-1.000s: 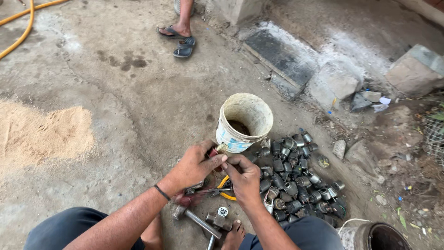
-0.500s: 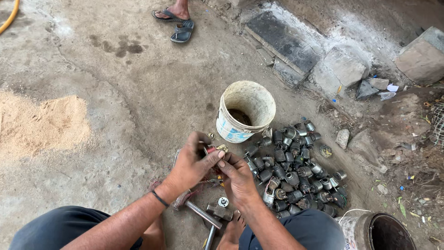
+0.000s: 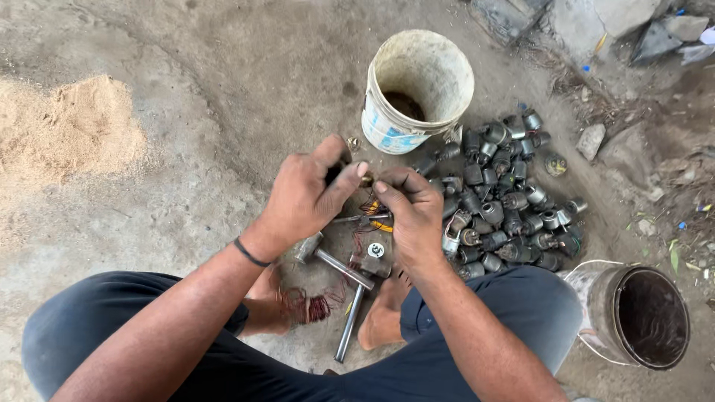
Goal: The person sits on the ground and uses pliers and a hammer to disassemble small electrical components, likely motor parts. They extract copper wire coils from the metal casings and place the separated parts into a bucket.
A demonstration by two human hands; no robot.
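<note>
Both hands meet over the dusty concrete floor: the left hand and right hand each pinch a small dark metal part (mostly hidden by fingers). Right of them lies a heap of grey cylindrical metal motors; beyond stands a dirty white plastic bucket; a steel hammer lies nearer

Bare dirt-and-concrete floor, daylight; sand pile far left of white bucket; stone rubble upper right of it.
</note>
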